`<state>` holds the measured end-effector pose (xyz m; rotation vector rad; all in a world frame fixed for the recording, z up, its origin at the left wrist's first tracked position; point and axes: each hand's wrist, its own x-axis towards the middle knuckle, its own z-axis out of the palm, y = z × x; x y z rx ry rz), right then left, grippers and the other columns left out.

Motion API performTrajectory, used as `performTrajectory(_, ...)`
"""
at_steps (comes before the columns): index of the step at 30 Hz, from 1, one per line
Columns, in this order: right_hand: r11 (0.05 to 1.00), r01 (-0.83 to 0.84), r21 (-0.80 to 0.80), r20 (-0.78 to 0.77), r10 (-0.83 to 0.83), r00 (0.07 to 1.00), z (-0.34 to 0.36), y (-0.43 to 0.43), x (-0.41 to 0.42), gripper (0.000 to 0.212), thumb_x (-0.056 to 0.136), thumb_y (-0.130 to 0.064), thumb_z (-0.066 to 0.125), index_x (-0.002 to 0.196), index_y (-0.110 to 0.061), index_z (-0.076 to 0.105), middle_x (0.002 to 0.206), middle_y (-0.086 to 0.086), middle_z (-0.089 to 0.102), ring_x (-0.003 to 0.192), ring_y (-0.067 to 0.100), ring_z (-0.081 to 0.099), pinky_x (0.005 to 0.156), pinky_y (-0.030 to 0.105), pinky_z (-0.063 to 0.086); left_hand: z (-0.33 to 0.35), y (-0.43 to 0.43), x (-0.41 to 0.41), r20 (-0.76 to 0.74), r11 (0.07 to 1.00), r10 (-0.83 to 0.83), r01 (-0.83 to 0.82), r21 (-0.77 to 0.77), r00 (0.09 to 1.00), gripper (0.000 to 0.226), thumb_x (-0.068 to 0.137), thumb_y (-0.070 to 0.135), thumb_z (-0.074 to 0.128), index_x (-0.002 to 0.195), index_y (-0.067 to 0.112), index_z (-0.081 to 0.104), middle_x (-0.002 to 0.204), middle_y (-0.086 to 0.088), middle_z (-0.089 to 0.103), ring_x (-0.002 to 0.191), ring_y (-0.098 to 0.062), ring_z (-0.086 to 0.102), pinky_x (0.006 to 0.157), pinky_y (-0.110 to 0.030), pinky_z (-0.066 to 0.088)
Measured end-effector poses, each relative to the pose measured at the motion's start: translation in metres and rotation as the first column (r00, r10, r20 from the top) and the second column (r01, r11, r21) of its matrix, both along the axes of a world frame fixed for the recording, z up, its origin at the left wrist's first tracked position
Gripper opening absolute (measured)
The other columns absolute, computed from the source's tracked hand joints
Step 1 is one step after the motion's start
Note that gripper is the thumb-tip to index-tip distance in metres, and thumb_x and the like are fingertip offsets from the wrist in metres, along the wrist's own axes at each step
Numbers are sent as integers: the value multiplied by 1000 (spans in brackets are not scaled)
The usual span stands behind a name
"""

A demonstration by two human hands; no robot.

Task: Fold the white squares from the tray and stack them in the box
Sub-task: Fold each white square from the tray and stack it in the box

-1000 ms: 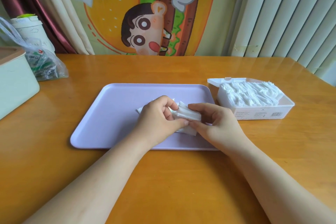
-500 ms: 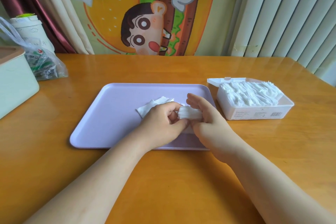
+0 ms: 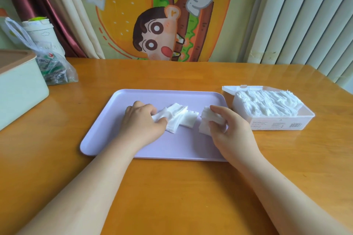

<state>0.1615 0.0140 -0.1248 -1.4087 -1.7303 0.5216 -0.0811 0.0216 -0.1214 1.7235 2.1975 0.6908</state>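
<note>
Head: left hand (image 3: 142,122) pinches one square (image 3: 162,115); right hand (image 3: 232,129) grips one seemingly folded wad (image 3: 207,120).

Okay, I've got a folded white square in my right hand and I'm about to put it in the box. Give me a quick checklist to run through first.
1. Right hand holds the folded square: ok, thumb and fingers curl round it.
2. Fold is neat: cannot tell, the fingers cover part of it.
3. Box is open: ok, its lid lies flipped back.
4. Room left in the box: cannot tell; the stacked squares fill most of it, up to about the rim.
5. Way from hand to box is free: ok, nothing stands between them.
6. Left hand is ready with the next square on the tray: ok, it pinches one.
</note>
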Motion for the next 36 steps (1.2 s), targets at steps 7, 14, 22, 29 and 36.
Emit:
performTrajectory(7, 997, 19, -76, -35, -21, 999, 0, -1, -2, 40, 95, -19, 65, 133, -31, 66, 97, -17, 64, 77, -11, 59, 67, 0, 39, 5, -3, 4, 174, 997, -72, 75, -11, 982, 18, 79, 44, 70, 89, 33, 59, 97, 18, 63, 96, -14, 63, 87, -41, 56)
performTrajectory(14, 997, 14, -72, -27, -16, 1000, 0, -2, -2, 43, 94, -19, 66, 135, -32, 65, 95, -19, 61, 75, -11, 58, 68, 1, 39, 5, -4, 8, 464, 996, -78, 51, 70, 882, 48, 80, 21, 81, 118, 39, 59, 109, 7, 62, 98, -15, 65, 76, -34, 57)
performTrajectory(22, 998, -15, -64, -25, 14, 1000, 0, 0, 0, 53, 89, -7, 60, 138, -27, 63, 102, -23, 59, 80, -9, 56, 70, 1, 39, 24, -13, 25, 717, 945, -311, 125, 301, 624, 10, 93, 10, 73, 97, 19, 76, 92, 1, 75, 78, -9, 64, 65, -21, 50)
performTrajectory(29, 987, -77, -140, -299, 32, 954, 3, 4, 9, 46, 86, -9, 79, 129, -22, 71, 106, -13, 77, 95, -1, 72, 87, 22, 58, 9, -19, 50, 703, 884, -446, 395, 250, 554, 23, 83, 0, 84, 103, 10, 77, 101, -6, 79, 90, -19, 68, 84, -34, 59)
performTrajectory(36, 952, -243, -185, -359, 165, 919, 3, 2, 10, 38, 89, -4, 76, 124, -17, 74, 109, -8, 80, 102, 1, 74, 91, 24, 59, 6, -17, 55, 670, 909, -414, 326, 261, 617, 17, 76, 2, 90, 85, 9, 77, 75, 3, 71, 70, -13, 61, 67, -25, 53)
